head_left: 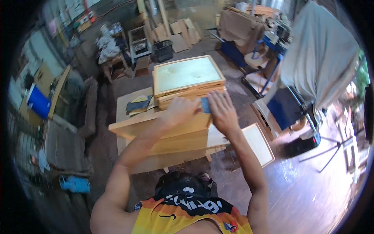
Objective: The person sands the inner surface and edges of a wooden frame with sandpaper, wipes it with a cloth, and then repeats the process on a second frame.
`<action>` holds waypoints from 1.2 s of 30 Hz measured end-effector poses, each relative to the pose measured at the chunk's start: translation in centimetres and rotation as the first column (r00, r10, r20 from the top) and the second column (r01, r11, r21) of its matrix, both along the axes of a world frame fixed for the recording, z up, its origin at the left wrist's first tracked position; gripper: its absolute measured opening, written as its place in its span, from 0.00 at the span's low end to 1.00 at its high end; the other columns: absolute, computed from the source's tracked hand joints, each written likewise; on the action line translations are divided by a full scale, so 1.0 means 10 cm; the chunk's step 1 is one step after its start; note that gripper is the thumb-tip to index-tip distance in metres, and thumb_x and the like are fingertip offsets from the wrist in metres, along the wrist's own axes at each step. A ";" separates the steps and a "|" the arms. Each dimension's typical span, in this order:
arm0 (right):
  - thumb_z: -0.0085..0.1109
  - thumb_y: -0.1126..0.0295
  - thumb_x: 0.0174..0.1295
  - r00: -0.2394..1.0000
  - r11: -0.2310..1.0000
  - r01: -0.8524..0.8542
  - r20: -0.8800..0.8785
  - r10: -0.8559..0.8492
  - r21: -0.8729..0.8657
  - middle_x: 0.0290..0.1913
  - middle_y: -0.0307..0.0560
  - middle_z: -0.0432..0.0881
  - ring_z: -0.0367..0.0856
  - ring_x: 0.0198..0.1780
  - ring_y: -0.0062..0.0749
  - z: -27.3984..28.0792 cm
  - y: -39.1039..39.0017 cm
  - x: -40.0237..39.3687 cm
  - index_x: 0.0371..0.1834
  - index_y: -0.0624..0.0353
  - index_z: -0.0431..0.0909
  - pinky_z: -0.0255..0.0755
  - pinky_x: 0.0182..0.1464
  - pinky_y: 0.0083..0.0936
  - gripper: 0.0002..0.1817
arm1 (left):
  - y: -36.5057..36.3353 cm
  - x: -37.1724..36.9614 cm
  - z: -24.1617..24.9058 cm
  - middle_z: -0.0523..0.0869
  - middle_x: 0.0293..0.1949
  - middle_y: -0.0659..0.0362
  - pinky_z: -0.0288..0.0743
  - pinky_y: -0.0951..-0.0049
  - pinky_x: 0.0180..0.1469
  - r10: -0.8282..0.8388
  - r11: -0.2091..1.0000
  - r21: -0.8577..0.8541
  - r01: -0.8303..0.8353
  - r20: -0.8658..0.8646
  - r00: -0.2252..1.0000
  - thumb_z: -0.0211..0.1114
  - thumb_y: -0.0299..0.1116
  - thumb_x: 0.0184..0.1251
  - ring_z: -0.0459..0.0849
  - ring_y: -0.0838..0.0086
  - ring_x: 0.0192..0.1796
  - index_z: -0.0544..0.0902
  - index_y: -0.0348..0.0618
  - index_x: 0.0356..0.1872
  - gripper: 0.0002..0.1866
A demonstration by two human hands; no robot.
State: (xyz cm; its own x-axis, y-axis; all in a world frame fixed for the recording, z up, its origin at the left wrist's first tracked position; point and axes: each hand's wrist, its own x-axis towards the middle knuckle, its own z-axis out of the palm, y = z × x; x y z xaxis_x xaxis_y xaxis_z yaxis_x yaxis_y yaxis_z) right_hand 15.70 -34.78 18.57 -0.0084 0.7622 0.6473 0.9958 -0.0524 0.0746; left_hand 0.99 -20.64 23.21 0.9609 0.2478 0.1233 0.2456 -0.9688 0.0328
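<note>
My left hand has its fingers curled at the left side of a small blue-grey sheet, against the upper edge of a light wooden panel. To the right of that sheet, my right hand lies flat with fingers stretched out over the panel's right end. The panel stands tilted on a low worktable. Behind my hands are stacked wooden frames with a pale top panel. Left of the stack lies a dark sheet on thin wood pieces.
A framed white panel leans right of the table. Farther right are a cloth-covered object, a dark blue board and a thin-legged stand. A black crate and wood offcuts sit behind; a blue gas cylinder is at lower left.
</note>
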 end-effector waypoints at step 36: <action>0.54 0.77 0.61 0.760 0.834 0.550 -0.382 -0.525 -0.051 0.55 0.59 0.82 0.79 0.58 0.55 -0.72 -0.98 0.77 0.61 0.64 0.74 0.70 0.62 0.45 0.22 | 0.92 -2.56 0.05 0.84 0.36 0.61 0.74 0.74 0.44 0.441 0.868 -0.497 -0.005 0.766 0.468 0.68 0.44 0.68 0.80 0.78 0.38 0.81 0.36 0.44 0.19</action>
State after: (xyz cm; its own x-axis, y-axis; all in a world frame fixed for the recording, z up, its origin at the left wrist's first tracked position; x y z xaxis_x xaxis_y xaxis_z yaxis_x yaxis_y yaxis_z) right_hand 23.42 -44.54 11.37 0.6363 0.5292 0.5613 0.7543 -0.5793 -0.3090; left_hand -24.63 -11.42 23.76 0.3393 0.6672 0.6632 0.0912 -0.7250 0.6827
